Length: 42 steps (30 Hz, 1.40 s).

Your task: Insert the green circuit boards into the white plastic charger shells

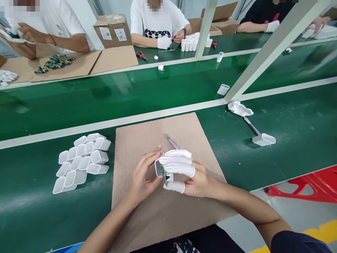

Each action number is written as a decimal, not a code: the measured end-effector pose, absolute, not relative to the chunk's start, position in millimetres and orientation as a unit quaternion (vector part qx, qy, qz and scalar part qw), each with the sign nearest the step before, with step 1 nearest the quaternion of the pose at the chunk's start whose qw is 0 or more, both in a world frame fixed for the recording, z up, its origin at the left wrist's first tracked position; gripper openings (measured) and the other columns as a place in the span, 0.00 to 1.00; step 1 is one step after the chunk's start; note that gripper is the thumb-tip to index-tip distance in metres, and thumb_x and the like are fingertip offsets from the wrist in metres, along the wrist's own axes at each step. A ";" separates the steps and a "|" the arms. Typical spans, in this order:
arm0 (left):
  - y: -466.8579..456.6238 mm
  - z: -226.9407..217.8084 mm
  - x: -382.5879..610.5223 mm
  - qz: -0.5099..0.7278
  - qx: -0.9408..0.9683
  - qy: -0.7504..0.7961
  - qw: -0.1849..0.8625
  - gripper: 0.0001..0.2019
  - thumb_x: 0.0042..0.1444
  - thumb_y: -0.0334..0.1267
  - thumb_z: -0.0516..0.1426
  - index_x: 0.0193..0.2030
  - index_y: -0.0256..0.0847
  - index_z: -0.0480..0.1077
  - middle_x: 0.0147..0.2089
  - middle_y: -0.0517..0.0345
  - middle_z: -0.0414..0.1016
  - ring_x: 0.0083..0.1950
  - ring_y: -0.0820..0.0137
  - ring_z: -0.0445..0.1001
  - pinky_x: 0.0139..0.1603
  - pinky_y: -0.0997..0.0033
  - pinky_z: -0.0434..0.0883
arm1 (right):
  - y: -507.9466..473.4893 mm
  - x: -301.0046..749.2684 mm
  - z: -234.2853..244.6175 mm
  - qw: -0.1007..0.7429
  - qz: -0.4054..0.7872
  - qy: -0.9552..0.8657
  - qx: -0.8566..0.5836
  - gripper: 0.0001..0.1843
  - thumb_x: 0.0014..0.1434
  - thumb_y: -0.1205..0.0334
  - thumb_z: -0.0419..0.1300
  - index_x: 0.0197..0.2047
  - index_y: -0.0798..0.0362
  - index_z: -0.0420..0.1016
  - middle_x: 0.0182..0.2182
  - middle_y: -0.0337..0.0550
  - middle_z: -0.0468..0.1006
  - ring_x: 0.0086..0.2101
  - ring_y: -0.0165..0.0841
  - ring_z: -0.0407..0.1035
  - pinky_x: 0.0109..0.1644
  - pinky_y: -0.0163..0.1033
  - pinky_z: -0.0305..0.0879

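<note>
Left hand (143,173): bare fingers grasp shell (158,170) above cardboard (137,216). Right hand (188,173): covered fingers pinch board (163,173) at shell's open mouth. Steady shell, board square, light edge grip: likely cleanest way.

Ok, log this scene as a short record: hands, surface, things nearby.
Left hand: bare, holding a white case
Right hand: white finger covers, holding a green circuit board at the case's opening
Surface: cardboard sheet on green table
On cardboard: metal tool, partly hidden
Left of cardboard: cluster of white cases
Right of cardboard: another white case
</note>
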<state>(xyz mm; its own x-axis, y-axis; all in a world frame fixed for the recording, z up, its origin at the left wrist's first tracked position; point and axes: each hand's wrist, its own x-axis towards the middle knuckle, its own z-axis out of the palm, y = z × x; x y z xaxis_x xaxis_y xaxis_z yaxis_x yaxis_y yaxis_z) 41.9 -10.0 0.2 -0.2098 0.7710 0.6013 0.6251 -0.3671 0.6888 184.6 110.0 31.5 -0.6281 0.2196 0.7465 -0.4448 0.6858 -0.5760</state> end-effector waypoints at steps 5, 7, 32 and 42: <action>-10.6 -1.6 42.4 0.530 0.623 0.571 0.072 0.30 0.56 0.26 0.58 0.64 0.44 0.58 0.59 0.44 0.67 0.63 0.58 0.67 0.59 0.55 0.72 | 109.4 182.3 27.1 0.432 0.384 -0.813 0.065 0.20 0.59 0.65 0.63 0.54 0.55 0.67 0.46 0.52 0.78 0.55 0.37 0.68 0.59 0.49 0.68; -10.6 -1.3 42.4 0.526 0.623 0.575 0.070 0.29 0.56 0.27 0.58 0.64 0.44 0.58 0.59 0.44 0.67 0.63 0.58 0.67 0.58 0.54 0.72 | 109.4 181.2 26.4 0.432 0.386 -0.812 0.061 0.21 0.59 0.65 0.63 0.55 0.54 0.67 0.46 0.52 0.78 0.55 0.37 0.67 0.59 0.50 0.68; -7.7 5.8 45.9 0.511 0.588 0.618 0.101 0.26 0.56 0.29 0.57 0.62 0.47 0.61 0.57 0.48 0.71 0.57 0.61 0.72 0.52 0.60 0.77 | 110.1 172.4 18.8 0.462 0.371 -0.804 0.046 0.26 0.59 0.63 0.63 0.59 0.47 0.64 0.44 0.45 0.79 0.52 0.37 0.71 0.53 0.49 0.72; -6.2 8.3 47.2 0.506 0.585 0.626 0.097 0.23 0.57 0.31 0.58 0.60 0.46 0.62 0.54 0.48 0.72 0.53 0.62 0.74 0.48 0.64 0.77 | 111.3 170.6 18.1 0.460 0.381 -0.801 0.036 0.24 0.58 0.62 0.64 0.57 0.47 0.66 0.43 0.45 0.79 0.50 0.37 0.71 0.55 0.49 0.71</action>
<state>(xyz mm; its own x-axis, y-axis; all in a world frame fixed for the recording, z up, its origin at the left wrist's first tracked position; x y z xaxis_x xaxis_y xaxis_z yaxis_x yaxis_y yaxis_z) 47.2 -6.2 8.3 -0.2968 0.8311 0.4702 0.6338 -0.1969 0.7480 170.6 111.3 18.1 -0.5737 0.2927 0.7650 -0.4086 0.7072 -0.5770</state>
